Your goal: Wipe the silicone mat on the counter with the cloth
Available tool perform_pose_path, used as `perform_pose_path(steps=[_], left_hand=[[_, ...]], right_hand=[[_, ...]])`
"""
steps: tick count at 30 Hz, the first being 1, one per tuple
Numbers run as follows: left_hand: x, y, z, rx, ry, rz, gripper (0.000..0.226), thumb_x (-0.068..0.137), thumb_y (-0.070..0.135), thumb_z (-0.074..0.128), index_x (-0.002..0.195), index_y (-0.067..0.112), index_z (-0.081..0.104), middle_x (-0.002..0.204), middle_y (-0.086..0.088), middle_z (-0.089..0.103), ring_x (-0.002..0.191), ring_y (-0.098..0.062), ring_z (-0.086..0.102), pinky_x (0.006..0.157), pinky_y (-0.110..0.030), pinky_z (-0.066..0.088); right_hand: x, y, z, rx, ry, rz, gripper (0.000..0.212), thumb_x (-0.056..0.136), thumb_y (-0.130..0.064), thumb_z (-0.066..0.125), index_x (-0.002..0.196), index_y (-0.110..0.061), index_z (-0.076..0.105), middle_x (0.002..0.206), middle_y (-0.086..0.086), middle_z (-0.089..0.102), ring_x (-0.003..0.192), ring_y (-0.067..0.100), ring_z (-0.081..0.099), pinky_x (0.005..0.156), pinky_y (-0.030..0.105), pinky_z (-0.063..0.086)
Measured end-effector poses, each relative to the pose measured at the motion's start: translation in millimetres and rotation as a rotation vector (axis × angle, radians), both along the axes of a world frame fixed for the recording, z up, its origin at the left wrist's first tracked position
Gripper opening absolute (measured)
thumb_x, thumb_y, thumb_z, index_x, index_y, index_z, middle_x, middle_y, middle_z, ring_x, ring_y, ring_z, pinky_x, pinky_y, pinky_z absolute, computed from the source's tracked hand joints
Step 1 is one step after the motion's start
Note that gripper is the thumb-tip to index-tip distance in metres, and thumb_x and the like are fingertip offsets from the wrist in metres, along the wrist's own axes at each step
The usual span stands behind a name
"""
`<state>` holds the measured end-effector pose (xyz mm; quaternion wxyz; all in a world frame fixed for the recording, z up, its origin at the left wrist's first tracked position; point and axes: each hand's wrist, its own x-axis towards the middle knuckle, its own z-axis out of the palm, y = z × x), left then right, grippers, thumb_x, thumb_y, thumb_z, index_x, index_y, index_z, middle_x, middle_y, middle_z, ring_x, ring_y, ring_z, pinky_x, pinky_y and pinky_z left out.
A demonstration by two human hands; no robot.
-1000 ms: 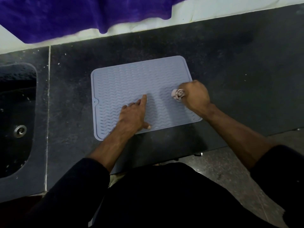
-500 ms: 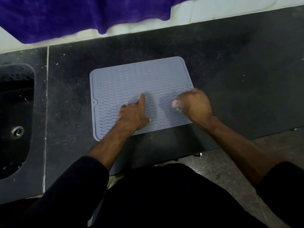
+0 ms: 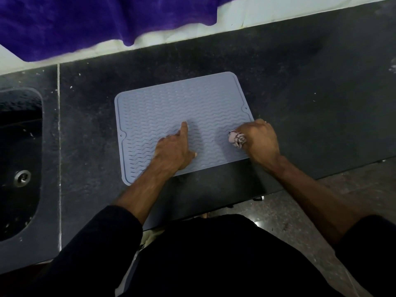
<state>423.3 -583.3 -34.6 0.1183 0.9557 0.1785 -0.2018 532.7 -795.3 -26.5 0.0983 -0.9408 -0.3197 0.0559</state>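
Observation:
A pale blue-grey silicone mat (image 3: 171,110) with wavy ridges lies flat on the dark counter (image 3: 300,93). My left hand (image 3: 173,151) rests on the mat's near middle, its index finger stretched out and pressing down. My right hand (image 3: 260,140) is at the mat's right edge, fingers curled round a small bunched pinkish cloth (image 3: 236,139). The cloth sticks out to the left of the fist and touches the mat.
A dark sink (image 3: 19,159) with a metal drain (image 3: 22,178) is sunk into the counter at the left. A purple towel (image 3: 85,20) hangs over the white wall ledge behind. The counter's front edge runs just below the mat, with speckled floor (image 3: 300,202) to the right.
My right hand slid the cloth toward the mat's near edge, then back a little to the right edge, where more of the cloth shows. My left hand stayed pressed on the mat.

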Motion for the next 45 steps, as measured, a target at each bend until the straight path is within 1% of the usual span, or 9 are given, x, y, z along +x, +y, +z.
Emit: perform_pose_path(steps=[5, 9, 13, 16, 25, 33, 37, 43, 45], left_hand=[[3.1, -2.8, -2.8, 0.021, -0.022, 0.013, 0.097, 0.089, 0.052, 0.056, 0.153, 0.017, -0.008, 0.146, -0.017, 0.042, 0.122, -0.034, 0.051, 0.102, -0.046, 0.038], [1.9, 2.0, -3.7, -0.003, -0.01, 0.021, 0.097, 0.09, 0.051, 0.056, 0.153, 0.018, -0.01, 0.148, -0.018, 0.039, 0.125, -0.034, 0.048, 0.103, -0.046, 0.037], [0.7, 5.1, -1.3, -0.063, -0.009, 0.035, 0.096, 0.09, 0.052, 0.055, 0.153, 0.019, -0.01, 0.15, -0.02, 0.034, 0.129, -0.035, 0.044, 0.105, -0.045, 0.036], [0.3, 5.3, -1.5, -0.074, -0.015, 0.034, 0.093, 0.093, 0.044, 0.056, 0.153, 0.019, -0.009, 0.149, -0.021, 0.036, 0.127, -0.034, 0.046, 0.103, -0.043, 0.038], [-2.1, 14.2, 1.8, -0.005, 0.002, 0.0, 0.079, 0.099, 0.024, 0.047, 0.153, 0.023, -0.01, 0.144, -0.024, 0.039, 0.122, -0.036, 0.049, 0.102, -0.044, 0.039], [-7.0, 14.4, 6.0, -0.083, -0.012, 0.02, 0.077, 0.1, 0.018, 0.046, 0.153, 0.024, -0.01, 0.149, -0.023, 0.033, 0.127, -0.035, 0.045, 0.107, -0.043, 0.034], [-5.3, 20.2, 3.6, -0.071, -0.008, 0.029, 0.082, 0.098, 0.016, 0.05, 0.153, 0.027, -0.009, 0.15, -0.021, 0.033, 0.128, -0.035, 0.045, 0.106, -0.044, 0.036], [-10.2, 56.2, 3.5, -0.278, -0.016, 0.022, 0.079, 0.099, 0.011, 0.045, 0.152, 0.039, -0.007, 0.16, -0.006, 0.019, 0.142, -0.031, 0.027, 0.115, -0.045, 0.023], [-13.7, 66.2, 8.1, -0.405, -0.041, -0.01, 0.078, 0.1, 0.007, 0.044, 0.153, 0.036, -0.006, 0.157, 0.001, 0.028, 0.144, -0.026, 0.026, 0.116, -0.041, 0.019]], right_hand=[[-29.6, 51.0, -7.0, -0.025, 0.027, 0.161, 0.031, 0.081, -0.028, 0.069, 0.108, -0.014, 0.065, 0.111, 0.009, 0.067, 0.106, 0.027, 0.054, 0.097, 0.038, 0.039], [-21.2, 25.9, -16.0, -0.018, 0.005, 0.116, 0.03, 0.084, -0.025, 0.067, 0.113, -0.015, 0.066, 0.116, 0.007, 0.067, 0.111, 0.027, 0.054, 0.099, 0.037, 0.037], [0.1, -6.1, -13.1, -0.009, 0.0, -0.015, 0.027, 0.088, -0.036, 0.062, 0.1, -0.014, 0.071, 0.104, 0.007, 0.072, 0.097, 0.029, 0.061, 0.094, 0.037, 0.041], [-6.5, -4.2, -10.0, 0.046, -0.013, -0.059, 0.022, 0.085, -0.03, 0.064, 0.092, -0.011, 0.071, 0.096, 0.01, 0.072, 0.089, 0.031, 0.062, 0.087, 0.037, 0.042], [-32.3, 41.5, -18.3, -0.018, -0.005, 0.166, 0.036, 0.084, -0.025, 0.067, 0.118, -0.015, 0.064, 0.121, 0.006, 0.065, 0.115, 0.026, 0.052, 0.102, 0.037, 0.035], [-8.6, 6.2, -5.8, 0.05, -0.055, 0.008, 0.018, 0.078, -0.025, 0.075, 0.084, -0.008, 0.072, 0.088, 0.011, 0.073, 0.081, 0.032, 0.062, 0.077, 0.034, 0.042], [-39.7, 54.4, -10.3, 0.021, 0.001, 0.163, 0.032, 0.076, -0.024, 0.075, 0.105, -0.013, 0.068, 0.107, 0.008, 0.069, 0.101, 0.028, 0.057, 0.092, 0.037, 0.041], [-33.0, 36.1, -16.9, -0.02, -0.021, 0.177, 0.031, 0.084, -0.029, 0.068, 0.112, -0.015, 0.066, 0.116, 0.006, 0.068, 0.109, 0.028, 0.054, 0.096, 0.035, 0.035], [-22.9, 26.0, -13.3, -0.044, -0.019, 0.143, 0.027, 0.086, -0.031, 0.066, 0.108, -0.015, 0.069, 0.112, 0.005, 0.07, 0.104, 0.028, 0.057, 0.093, 0.034, 0.037]])
